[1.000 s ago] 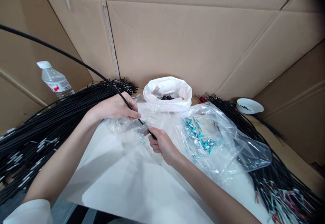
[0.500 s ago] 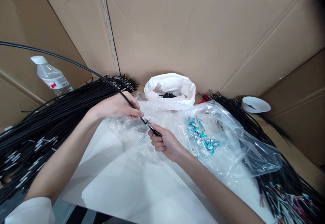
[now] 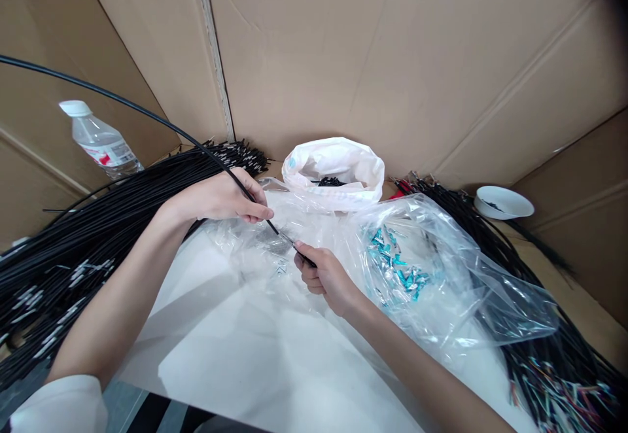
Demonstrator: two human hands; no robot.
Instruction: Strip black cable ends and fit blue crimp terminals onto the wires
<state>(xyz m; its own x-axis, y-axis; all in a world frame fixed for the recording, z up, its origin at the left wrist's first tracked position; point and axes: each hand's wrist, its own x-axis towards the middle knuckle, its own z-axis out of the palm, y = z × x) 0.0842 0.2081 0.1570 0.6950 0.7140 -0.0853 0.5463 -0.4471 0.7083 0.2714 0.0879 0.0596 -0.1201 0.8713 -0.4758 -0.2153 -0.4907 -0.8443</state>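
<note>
The cable [image 3: 147,116] I'm working comes in as a long black arc from the far left and ends between my hands, above the clear bag [image 3: 255,250] that lies on the white sheet [image 3: 235,354]. My left hand [image 3: 223,196] pinches it just behind the tip; my right hand [image 3: 321,276] is clenched round a short black piece [image 3: 307,261] that meets the tip end-on. The joint itself is too small for me to read, so I can't tell whether the piece is seated or only touching.

As I judge it, doing this well means keeping the left pinch close to the tip so the free end doesn't bow, lining the two parts along one axis, and pushing straight rather than at an angle. The long loop pulls on the tip, so I'd let that weight rest against my left palm instead of fighting it with my fingertips. I'd also work low over the sheet, so a dropped part lands where I can find it.

Just right of my right hand lies a larger bag [image 3: 466,289] with teal parts [image 3: 397,269] inside, close enough to reach without letting go of the cable. Beyond it stands a white bag [image 3: 338,165] with dark bits. Bundled black cables [image 3: 73,243] fill the left of the bench, another bundle [image 3: 540,354] runs down the right, and a bottle [image 3: 98,140] and a small bowl [image 3: 503,201] sit against the cardboard walls [image 3: 392,60].
</note>
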